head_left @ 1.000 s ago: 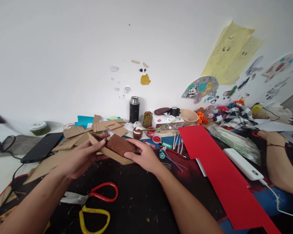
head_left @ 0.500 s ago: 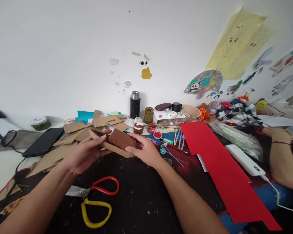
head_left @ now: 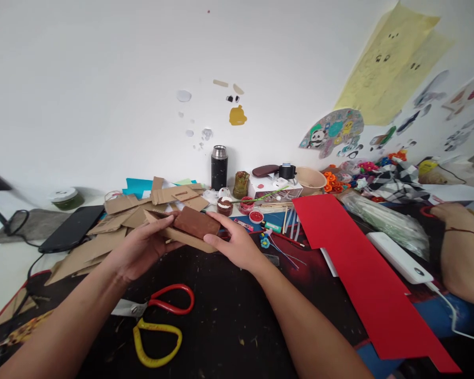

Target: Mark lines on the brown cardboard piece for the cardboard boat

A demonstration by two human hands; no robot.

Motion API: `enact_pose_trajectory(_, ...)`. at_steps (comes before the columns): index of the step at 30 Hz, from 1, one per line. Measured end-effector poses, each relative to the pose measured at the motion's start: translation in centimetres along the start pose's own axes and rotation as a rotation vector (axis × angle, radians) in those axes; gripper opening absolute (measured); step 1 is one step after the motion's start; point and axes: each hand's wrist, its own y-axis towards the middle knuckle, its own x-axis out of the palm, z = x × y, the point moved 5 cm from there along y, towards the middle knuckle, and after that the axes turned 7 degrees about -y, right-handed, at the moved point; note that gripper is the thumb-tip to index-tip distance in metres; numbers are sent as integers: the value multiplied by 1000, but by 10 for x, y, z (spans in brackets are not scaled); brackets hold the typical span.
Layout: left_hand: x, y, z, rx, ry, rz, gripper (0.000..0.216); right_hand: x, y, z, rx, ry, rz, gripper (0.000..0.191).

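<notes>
Brown block rests against folded cardboard, held over table btwn both hands. L hand: thumb above, fingers below, pinching cardboard's L end. R hand: thumb & forefinger pinching block's R end; remaining fingers hidden. Current step: prob. fitting block to cardboard. Next move prob. req. steady L grip, careful R alignment. Scissors nearby, unheld.

Probably a craft workspace, scissors, cardboard scraps
</notes>
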Motion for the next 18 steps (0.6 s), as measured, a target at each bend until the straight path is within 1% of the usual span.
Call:
enact_pose_trajectory(3,1,1,-1,8,-40,34,29,1,2,6,28,91,27,78)
enact_pose_trajectory(6,-1,2,2,38,-94,80,22,-1,6,18,85,229,91,88)
enact_pose_trajectory(11,-2,3,7,73,-176,137,19,-6,11,35,199,387,207,83)
enact_pose_trajectory(15,2,2,6,91,-215,172,21,-4,11,39,237,488,226,79)
enact_pose_trajectory(18,6,1,5,97,-231,186,20,1,11,39,235,496,226,75)
